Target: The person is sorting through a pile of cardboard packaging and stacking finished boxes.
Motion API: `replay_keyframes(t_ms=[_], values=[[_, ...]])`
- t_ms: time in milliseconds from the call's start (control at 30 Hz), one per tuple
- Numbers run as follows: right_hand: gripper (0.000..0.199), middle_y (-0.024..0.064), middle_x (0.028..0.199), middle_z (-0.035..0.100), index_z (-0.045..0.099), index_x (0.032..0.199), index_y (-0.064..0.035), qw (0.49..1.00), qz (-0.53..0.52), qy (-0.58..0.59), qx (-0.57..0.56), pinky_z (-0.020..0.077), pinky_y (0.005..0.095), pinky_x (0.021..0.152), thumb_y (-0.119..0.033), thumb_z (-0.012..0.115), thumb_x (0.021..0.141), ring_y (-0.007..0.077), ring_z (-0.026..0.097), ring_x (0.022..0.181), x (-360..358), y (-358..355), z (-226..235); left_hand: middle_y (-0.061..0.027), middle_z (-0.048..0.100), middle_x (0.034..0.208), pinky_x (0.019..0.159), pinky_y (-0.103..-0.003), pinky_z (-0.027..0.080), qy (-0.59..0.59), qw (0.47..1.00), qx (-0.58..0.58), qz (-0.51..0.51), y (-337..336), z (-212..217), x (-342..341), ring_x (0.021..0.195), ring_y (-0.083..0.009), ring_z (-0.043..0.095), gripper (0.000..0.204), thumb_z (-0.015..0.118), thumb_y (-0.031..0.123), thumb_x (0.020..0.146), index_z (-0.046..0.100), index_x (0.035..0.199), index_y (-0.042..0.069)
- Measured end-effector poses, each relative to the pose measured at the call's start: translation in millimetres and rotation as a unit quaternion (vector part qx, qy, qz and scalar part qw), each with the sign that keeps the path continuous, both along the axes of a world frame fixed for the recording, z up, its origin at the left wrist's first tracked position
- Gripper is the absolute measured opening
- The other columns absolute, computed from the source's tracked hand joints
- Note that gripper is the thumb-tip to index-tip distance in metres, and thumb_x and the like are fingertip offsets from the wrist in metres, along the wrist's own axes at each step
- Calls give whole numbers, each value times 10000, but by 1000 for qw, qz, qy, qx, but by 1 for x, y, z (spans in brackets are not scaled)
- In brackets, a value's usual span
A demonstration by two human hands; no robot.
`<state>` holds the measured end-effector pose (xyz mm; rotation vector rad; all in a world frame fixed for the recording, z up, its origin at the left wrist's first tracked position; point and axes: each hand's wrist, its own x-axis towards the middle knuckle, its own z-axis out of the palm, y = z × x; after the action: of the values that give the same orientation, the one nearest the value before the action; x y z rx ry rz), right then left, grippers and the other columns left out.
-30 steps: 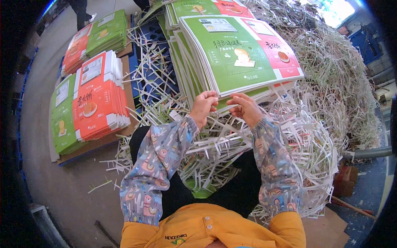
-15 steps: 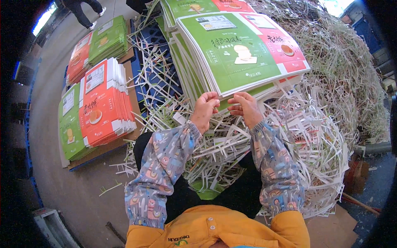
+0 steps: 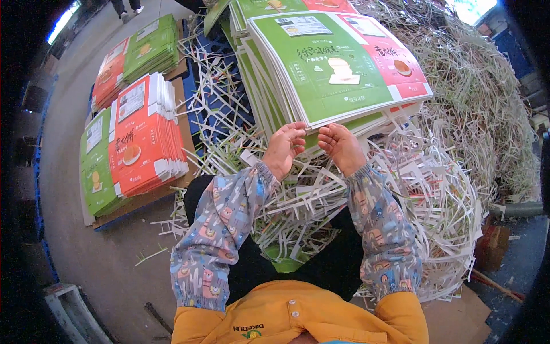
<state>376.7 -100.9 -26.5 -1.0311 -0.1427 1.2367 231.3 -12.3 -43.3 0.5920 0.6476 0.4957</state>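
A tall stack of printed card sheets [image 3: 344, 63], green with a red section, stands in front of me with its near corner toward my hands. At that near edge is my left hand [image 3: 285, 150], its fingers curled and closed close to the corner. My right hand [image 3: 344, 149] is just beside it, fingers bent inward against the edge below the top sheet. What either hand pinches, if anything, is hidden by the fingers. Under both hands lies a heap of shredded paper strips [image 3: 303, 195], white and green.
Left of me, stacks of red and green printed sheets [image 3: 137, 143] sit on cardboard over a blue pallet [image 3: 137, 212]. A large mound of paper trimmings [image 3: 475, 109] rises at the right. A metal frame [image 3: 74, 309] lies at the lower left. At the far left a person's legs [image 3: 120, 7] show.
My right hand's fingers have curled in more, and both hands have risen slightly at the stack's edge. The person at the far left has moved farther away.
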Motion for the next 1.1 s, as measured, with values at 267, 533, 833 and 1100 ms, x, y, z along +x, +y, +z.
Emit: replay_keyframes(t_ms=[267, 533, 833, 1100], values=[[117, 88, 801, 575, 477, 913, -43, 997, -60, -44, 7, 513, 281, 610, -150, 473, 863, 174, 586, 710, -3, 5, 14, -14, 562, 930, 671, -270, 406, -90, 996, -5, -8, 2, 17, 0, 792, -110, 510, 253, 502, 135, 805, 538, 1041, 50], [181, 64, 685, 570, 497, 838, -53, 985, -44, -151, -70, 490, 253, 496, -232, 518, 850, 148, 568, 563, 1, 12, 19, -8, 555, 957, 703, -256, 380, -89, 996, 22, -7, 0, 26, 2, 831, -109, 498, 266, 488, 154, 809, 548, 1043, 44], [204, 51, 632, 564, 502, 809, -49, 986, -16, -130, -107, 454, 227, 428, -247, 534, 843, 126, 535, 485, -4, 14, 28, 3, 557, 908, 736, -263, 365, -97, 995, 28, 2, 2, 25, -3, 833, -96, 460, 236, 501, 169, 803, 584, 983, 40], [190, 107, 720, 582, 480, 854, -30, 989, -37, -135, -55, 520, 262, 492, -214, 525, 849, 166, 591, 576, 3, 12, 18, -64, 569, 1015, 779, -291, 394, -132, 991, 8, 16, 7, 16, 0, 914, -154, 519, 240, 498, 164, 815, 572, 987, 13]])
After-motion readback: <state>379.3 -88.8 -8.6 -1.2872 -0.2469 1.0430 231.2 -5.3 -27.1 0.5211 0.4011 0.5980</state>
